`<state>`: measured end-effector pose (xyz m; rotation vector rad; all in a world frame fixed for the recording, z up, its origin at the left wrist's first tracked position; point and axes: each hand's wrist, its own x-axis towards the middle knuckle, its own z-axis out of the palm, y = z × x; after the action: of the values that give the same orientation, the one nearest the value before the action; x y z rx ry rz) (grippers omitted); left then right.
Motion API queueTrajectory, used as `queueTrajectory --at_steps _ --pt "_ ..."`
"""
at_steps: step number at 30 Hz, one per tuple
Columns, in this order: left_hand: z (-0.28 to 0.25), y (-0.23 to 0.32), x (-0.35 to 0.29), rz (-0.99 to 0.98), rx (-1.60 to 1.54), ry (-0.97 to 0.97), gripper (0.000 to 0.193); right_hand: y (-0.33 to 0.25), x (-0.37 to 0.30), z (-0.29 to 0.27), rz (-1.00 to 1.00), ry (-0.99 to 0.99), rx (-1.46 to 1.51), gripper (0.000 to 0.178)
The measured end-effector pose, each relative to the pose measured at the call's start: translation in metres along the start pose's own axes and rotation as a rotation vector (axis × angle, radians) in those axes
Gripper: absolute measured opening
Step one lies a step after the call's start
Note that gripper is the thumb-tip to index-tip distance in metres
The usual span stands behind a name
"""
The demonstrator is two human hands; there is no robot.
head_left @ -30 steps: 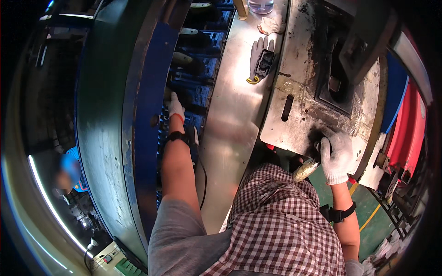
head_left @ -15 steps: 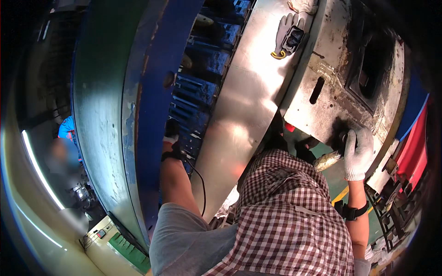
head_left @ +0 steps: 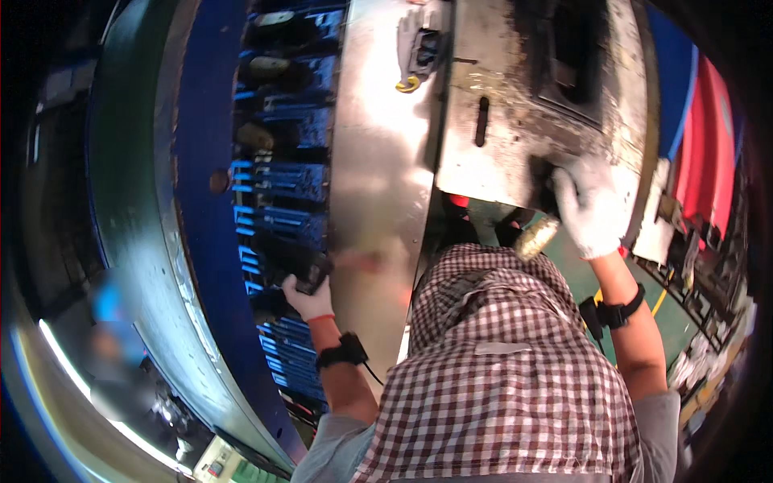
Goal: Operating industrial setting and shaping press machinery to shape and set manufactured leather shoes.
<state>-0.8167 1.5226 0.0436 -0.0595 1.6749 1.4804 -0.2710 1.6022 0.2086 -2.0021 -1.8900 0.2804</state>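
My left hand (head_left: 310, 299), in a pale glove with red trim at the cuff, grips a dark block-shaped piece (head_left: 312, 278) inside the blue slotted bay of the machine. What lies under that piece is lost in shadow. My right hand (head_left: 594, 208), in a white knitted glove, is closed at the near end of a worn metal plate (head_left: 503, 173). Its fingers curl at a dark spot there, and what they hold is hidden. Beside its thumb a pale, wrapped-looking handle (head_left: 536, 237) sticks out over the floor.
Between my hands runs a bare metal ledge (head_left: 374, 217). A grey glove (head_left: 411, 52) lies at its far end. The blue machine frame (head_left: 211, 233) rises at left. A rack of parts (head_left: 684, 249) and a red panel (head_left: 713, 145) stand at right. A person (head_left: 121, 346) is at far left.
My view has turned, shifting the scene leftward. My left hand has come out from behind the blue frame and now shows with the dark block. My right hand stays at the plate's end.
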Motion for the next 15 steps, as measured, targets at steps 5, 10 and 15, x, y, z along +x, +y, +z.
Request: queueTrajectory --at_steps 5,10,15 --pt "0.145 -0.01 -0.106 -0.355 -0.166 -0.803 0.083 -0.044 0.012 0.011 -0.379 0.039 0.474 0.023" --pt "0.253 -0.023 -0.15 -0.543 -0.121 -1.097 0.07 -0.078 0.015 0.028 0.116 -0.306 1.061 0.088" --pt "0.348 0.023 -0.202 0.583 0.69 -1.252 0.068 -0.019 0.058 0.002 0.43 0.159 1.494 0.089"
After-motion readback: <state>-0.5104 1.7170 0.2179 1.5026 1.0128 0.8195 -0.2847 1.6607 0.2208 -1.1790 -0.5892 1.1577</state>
